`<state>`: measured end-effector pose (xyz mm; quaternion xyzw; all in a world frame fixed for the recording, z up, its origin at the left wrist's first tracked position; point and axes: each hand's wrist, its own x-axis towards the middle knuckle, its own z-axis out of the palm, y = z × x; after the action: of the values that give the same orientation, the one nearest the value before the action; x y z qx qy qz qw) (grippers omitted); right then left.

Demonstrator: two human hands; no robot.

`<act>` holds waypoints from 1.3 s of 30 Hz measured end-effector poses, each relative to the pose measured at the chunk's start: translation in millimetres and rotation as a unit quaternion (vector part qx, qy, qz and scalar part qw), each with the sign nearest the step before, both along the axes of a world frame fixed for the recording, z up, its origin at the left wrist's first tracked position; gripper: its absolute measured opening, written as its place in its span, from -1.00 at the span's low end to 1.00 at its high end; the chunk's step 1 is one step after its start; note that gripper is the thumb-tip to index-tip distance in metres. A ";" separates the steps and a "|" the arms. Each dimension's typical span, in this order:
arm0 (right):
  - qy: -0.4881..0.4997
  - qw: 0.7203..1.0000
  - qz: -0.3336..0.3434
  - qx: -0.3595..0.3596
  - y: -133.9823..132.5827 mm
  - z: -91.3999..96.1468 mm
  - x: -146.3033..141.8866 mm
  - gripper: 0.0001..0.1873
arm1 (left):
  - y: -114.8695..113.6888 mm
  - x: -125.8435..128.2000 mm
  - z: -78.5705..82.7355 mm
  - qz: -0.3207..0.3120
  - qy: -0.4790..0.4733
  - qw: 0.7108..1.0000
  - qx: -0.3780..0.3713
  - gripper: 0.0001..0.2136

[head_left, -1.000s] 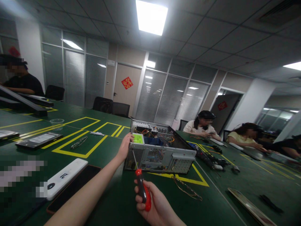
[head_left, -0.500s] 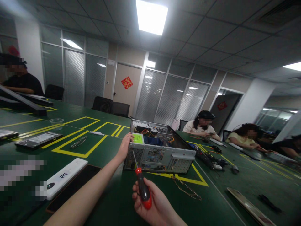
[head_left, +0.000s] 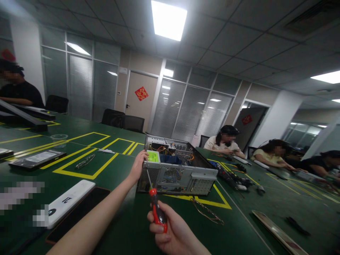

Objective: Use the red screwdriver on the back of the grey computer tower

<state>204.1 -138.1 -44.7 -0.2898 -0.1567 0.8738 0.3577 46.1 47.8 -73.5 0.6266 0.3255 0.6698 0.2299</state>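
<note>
An open grey computer case (head_left: 177, 175) lies on the green table (head_left: 127, 226) inside a yellow marked box. My left hand (head_left: 138, 165) grips its near left top corner, beside a green label (head_left: 153, 156). My right hand (head_left: 174, 233) is closed round the red and black handle of a screwdriver (head_left: 155, 207). The shaft points up and away, and its tip rests against the case's rear panel near the left edge. Coloured wires show inside the case.
A white device (head_left: 67, 202) and a dark phone (head_left: 79, 212) lie at the near left. A wire loop (head_left: 207, 211) lies right of the case, with tools (head_left: 233, 180) beyond. A flat panel (head_left: 278, 232) sits at the right. Several people sit at the table's far sides.
The view has shifted slightly, so everything sits a little further left. My right hand has drawn the screwdriver handle a bit lower; the left hand keeps its grip on the case.
</note>
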 end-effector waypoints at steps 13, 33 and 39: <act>-0.006 0.999 0.005 -0.035 3.1 0.7 -2.2 -0.54 | 3.0 1.0 -2.6 -0.001 -0.005 1.000 -0.010 -0.63; 0.021 0.998 -0.001 -0.060 1.8 0.6 -0.4 -0.63 | 2.7 1.0 -1.0 0.010 0.000 1.000 0.005 -0.63; -0.017 0.995 -0.060 -0.077 -3.7 4.5 -5.9 -0.68 | 1.5 0.6 -0.3 0.005 0.004 1.000 0.005 -0.63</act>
<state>198.2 -141.8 -40.2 -0.3400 -0.0775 0.8553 0.3832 46.7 49.2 -73.8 0.6292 0.3259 0.6698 0.2218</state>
